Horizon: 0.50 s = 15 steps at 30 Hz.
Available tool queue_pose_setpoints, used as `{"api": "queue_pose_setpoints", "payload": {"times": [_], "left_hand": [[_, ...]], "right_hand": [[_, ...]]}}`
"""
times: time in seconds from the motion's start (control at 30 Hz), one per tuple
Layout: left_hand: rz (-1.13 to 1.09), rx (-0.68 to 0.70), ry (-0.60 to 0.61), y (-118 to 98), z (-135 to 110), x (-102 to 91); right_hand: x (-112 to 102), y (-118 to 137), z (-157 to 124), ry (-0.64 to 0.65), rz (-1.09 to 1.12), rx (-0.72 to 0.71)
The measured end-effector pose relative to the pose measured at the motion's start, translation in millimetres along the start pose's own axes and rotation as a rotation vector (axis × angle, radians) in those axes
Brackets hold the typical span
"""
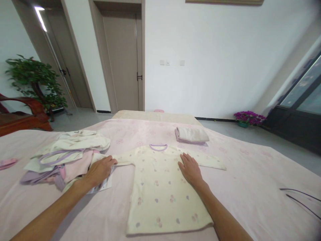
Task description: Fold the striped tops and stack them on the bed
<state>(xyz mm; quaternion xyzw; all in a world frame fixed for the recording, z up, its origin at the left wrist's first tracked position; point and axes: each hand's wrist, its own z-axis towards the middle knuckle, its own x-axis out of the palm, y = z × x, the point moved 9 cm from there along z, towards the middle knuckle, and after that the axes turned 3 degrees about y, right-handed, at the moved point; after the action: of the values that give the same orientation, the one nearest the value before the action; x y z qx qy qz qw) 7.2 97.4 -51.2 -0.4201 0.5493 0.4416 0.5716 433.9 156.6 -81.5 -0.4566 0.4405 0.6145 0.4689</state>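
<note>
A cream long-sleeved child's shirt with small printed motifs and a lilac collar lies spread face up, its neck pointing away from me. My left hand has its fingers closed on the cuff of the left-side sleeve, beside the clothes pile. Flat on the shirt, near the right shoulder, rests my right hand, fingers extended and holding nothing. The right-side sleeve stretches out past that hand. A heap of loose clothes, cream, pink and lilac, sits left of the shirt, with a white paper-like piece partly under my left wrist.
Everything lies on a pink patterned sheet. Beyond the shirt's right shoulder is a folded cream-and-lilac stack. Dark thin cords or straps lie at the right edge, and a small pink item at far left.
</note>
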Motion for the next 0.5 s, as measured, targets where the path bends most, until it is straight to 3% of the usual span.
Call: {"api": "queue_pose_setpoints", "payload": {"times": [0.13,0.23,0.37,0.5], "left_hand": [[-0.026,-0.012,0.083,3,2,-10.6],[-0.078,-0.096,0.194,7,4,-12.5],[-0.081,-0.115,0.15,-1,12,-16.7],[-0.076,-0.164,0.153,7,15,-1.2]], "right_hand": [[2,-1,1,0.01,0.006,-0.003],[3,-2,1,0.017,0.009,0.002],[2,-1,1,0.007,0.009,0.002],[0,1,0,0.004,0.011,-0.007]]}}
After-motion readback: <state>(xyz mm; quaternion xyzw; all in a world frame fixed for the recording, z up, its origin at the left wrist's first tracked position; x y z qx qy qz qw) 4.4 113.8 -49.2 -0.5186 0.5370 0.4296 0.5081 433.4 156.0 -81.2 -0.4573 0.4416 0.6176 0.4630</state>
